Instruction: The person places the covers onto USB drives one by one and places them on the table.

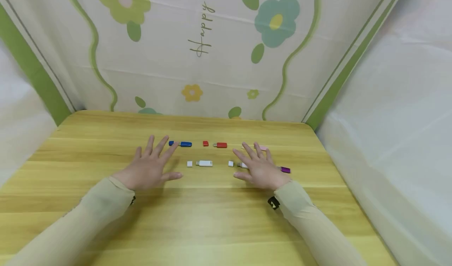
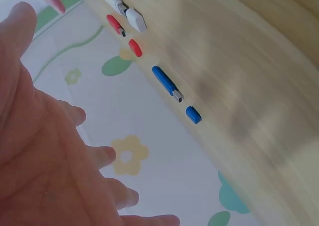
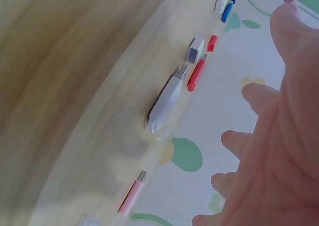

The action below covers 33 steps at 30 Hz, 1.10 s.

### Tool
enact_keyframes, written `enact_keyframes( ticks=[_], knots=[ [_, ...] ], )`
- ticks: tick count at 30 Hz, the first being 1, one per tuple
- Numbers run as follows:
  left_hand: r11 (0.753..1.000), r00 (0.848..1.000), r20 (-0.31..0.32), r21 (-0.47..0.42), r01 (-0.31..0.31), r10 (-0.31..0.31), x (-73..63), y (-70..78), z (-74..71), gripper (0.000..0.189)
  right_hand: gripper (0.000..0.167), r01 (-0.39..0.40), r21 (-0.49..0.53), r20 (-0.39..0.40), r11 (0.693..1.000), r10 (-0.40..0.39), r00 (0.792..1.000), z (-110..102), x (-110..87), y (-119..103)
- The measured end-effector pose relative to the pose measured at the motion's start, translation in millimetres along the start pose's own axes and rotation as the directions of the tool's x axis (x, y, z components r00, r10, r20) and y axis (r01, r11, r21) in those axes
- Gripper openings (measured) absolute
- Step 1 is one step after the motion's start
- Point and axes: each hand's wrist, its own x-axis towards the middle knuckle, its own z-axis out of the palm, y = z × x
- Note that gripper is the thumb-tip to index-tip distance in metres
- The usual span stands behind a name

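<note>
Fingers spread and palm down, my left hand [image 1: 146, 171] hovers above the table, its fingertips overlapping the blue USB stick [image 1: 185, 144] and its blue cap [image 2: 193, 114] in the head view. My right hand [image 1: 263, 172], also spread and holding nothing, covers part of a white USB stick [image 1: 243, 165], which the right wrist view shows whole. Beyond its fingers lies a pink USB stick [image 3: 131, 193]; a purple one [image 1: 285, 170] pokes out to its right. Between the hands lie another white USB stick [image 1: 205, 163] and a red one [image 1: 221, 145], metal plugs bare.
Loose caps lie beside the sticks: a red cap [image 1: 205, 143], a white cap [image 1: 189, 164], another white cap [image 1: 231, 164] and a clear cap [image 3: 88, 220]. A flower-printed curtain [image 1: 226, 73] hangs behind the wooden table [image 1: 197, 226], with white cloth at both sides.
</note>
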Motion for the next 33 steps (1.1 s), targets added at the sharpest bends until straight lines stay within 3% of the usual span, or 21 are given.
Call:
enact_keyframes(
  ticks=[9, 13, 18, 26, 33],
  knots=[
    [0.996, 0.996, -0.030, 0.045, -0.080, 0.081, 8.0, 4.5, -0.3, 0.084, 0.073, 0.076, -0.022, -0.050, 0.997, -0.077, 0.996, -6, 13.2, -13],
    [0.989, 0.991, -0.031, 0.066, -0.129, 0.131, 21.8, 1.7, -0.8, 0.067, 0.058, 0.119, -0.041, -0.090, 0.992, -0.122, 0.988, -13, 24.5, -24],
    [0.986, 0.986, -0.009, 0.029, -0.166, 0.166, 38.6, 4.6, -2.7, 0.049, 0.042, 0.143, -0.055, -0.078, 0.988, -0.147, 0.986, -18, 39.1, -37],
    [0.991, 0.988, 0.107, -0.087, -0.103, 0.112, 62.3, 5.4, 3.0, 0.037, 0.026, 0.161, -0.039, 0.005, 0.986, -0.161, 0.987, -10, 73.7, -57],
    [0.986, 0.985, 0.141, -0.145, -0.082, 0.103, 81.1, -3.1, 20.1, 0.025, 0.015, 0.158, -0.007, 0.059, 0.987, -0.157, 0.986, 6, 95.1, -68]
  ],
)
